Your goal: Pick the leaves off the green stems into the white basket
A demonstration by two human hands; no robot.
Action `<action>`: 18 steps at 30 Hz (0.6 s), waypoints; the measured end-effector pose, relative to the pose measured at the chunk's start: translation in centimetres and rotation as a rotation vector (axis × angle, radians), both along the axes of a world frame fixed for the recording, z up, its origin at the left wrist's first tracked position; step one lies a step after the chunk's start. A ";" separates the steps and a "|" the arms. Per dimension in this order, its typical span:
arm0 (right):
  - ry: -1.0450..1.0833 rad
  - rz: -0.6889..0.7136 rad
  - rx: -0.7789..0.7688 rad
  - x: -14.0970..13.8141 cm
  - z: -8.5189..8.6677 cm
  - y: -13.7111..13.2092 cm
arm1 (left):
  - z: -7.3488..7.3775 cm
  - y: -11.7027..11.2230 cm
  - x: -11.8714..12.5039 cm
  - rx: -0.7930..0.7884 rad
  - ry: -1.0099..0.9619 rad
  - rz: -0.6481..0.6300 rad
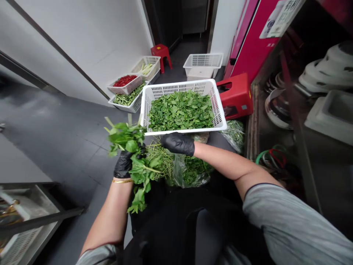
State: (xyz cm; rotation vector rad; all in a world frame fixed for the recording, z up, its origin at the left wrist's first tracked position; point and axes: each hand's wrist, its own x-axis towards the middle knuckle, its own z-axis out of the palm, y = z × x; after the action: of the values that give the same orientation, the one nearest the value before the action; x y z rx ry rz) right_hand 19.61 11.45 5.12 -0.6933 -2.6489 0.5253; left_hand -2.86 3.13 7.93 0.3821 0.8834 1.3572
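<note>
Head-worn view — looking forward and down, close over the crate.

There were two grips, one left grip and one right grip, each a black-gloved hand, plus one gold bangle and one bunch of leafy stems. Six white slotted baskets showed: one of leafy greens, one of red chillies, one of green pods, one of pale stalks, one by the doorway, one low on a rack. There were two red stools and two plastic bags.

black rubber gloves, a thin gold bangle, and grey sleeves edged in dark trim.
</note>
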 end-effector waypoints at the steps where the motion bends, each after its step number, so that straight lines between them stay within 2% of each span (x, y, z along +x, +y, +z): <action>1: -0.005 -0.030 0.047 0.7 -0.5 0.3 | 0.3 0.2 -0.5 -0.025 0.020 -0.029; 3: -0.023 -0.102 0.119 2.1 -0.6 1.4 | 0.8 0.5 -1.2 -0.052 0.052 -0.051; 7: -0.145 -0.196 0.169 4.4 0.5 5.2 | 1.2 0.6 -2.2 -0.016 0.012 -0.042; 10: -0.263 -0.358 0.104 6.4 0.3 9.1 | 1.2 0.2 -3.4 0.031 -0.021 0.048; 13: -0.260 -0.573 -0.020 7.8 -0.7 12.3 | 0.6 -0.7 -4.0 0.075 -0.030 0.173; 16: -0.276 -0.649 -0.158 7.3 -1.2 12.4 | -0.5 -1.5 -3.1 0.148 -0.032 0.255; 18: -0.149 -0.610 -0.189 6.2 -0.9 10.1 | -1.1 -1.8 -2.2 0.192 -0.016 0.278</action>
State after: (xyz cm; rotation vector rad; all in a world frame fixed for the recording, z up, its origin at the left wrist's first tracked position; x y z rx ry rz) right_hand 25.84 21.59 4.26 -1.5728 -2.3458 0.5571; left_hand -5.08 1.35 6.81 0.4054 0.8166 1.7071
